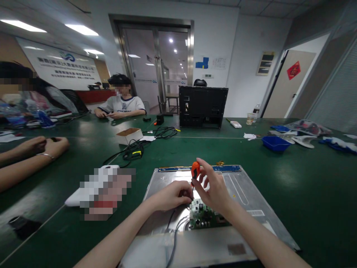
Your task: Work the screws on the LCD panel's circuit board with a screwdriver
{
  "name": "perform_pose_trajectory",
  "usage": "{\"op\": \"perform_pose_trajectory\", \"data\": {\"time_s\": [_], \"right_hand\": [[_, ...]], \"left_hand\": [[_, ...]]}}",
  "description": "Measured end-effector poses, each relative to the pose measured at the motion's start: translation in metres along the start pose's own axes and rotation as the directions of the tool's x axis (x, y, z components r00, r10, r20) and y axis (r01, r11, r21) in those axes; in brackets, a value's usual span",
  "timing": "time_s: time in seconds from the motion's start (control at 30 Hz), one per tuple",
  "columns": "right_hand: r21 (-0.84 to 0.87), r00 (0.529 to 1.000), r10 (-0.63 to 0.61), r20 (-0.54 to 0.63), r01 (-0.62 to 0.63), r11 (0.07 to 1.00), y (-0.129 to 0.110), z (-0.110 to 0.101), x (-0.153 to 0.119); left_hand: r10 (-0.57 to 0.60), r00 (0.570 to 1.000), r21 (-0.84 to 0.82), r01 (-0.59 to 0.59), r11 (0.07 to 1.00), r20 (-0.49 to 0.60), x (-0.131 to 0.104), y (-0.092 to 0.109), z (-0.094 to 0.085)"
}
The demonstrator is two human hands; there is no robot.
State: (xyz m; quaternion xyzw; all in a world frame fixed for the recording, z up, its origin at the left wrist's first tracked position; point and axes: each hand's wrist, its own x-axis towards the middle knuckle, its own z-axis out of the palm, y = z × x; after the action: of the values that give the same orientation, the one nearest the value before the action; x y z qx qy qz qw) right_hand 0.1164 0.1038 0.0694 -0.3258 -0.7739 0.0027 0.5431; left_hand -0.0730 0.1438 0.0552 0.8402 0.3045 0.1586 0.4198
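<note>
In the head view, I had a metal panel [255, 201] lying flat on the green table [279, 178], a broad base that let both hands work from above. The green circuit board [200, 214] lay on the panel, close to its middle. My right hand [216, 191] was grasping an orange-handled screwdriver [195, 169] between thumb and fingers, nearly upright, at about 11 o'clock from the board. I judged that this tilt sent the shaft down towards the board's far left corner while the palm stayed clear. My left hand [178, 191] sat at 10 o'clock, fingers curled in by the lower shaft, probably to guide or steady that end. I could not tell whether those fingers pinched anything, nor whether the tip touched down, because they hid it.

A grey cable [175, 240] ran out at 8 o'clock, passing beneath neither hand, so it seemed out of the tool's way. The blue strip [235, 168] lined the panel's edge at 12 o'clock. Farther off stood a black screen housing [202, 108], also near 12, and a blue tray [275, 147] sat between 1 and 2, well apart from the hands.
</note>
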Motion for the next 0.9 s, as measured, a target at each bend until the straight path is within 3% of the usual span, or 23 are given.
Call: {"op": "perform_pose_trajectory", "data": {"time_s": [0.9], "right_hand": [[0.02, 0.999, 0.006, 0.039, -0.006, 1.0, 0.0005, -0.001, -0.001]], "left_hand": [[0.019, 1.0, 0.028, -0.019, 0.999, 0.002, 0.0001, -0.0036, 0.0006]]}}
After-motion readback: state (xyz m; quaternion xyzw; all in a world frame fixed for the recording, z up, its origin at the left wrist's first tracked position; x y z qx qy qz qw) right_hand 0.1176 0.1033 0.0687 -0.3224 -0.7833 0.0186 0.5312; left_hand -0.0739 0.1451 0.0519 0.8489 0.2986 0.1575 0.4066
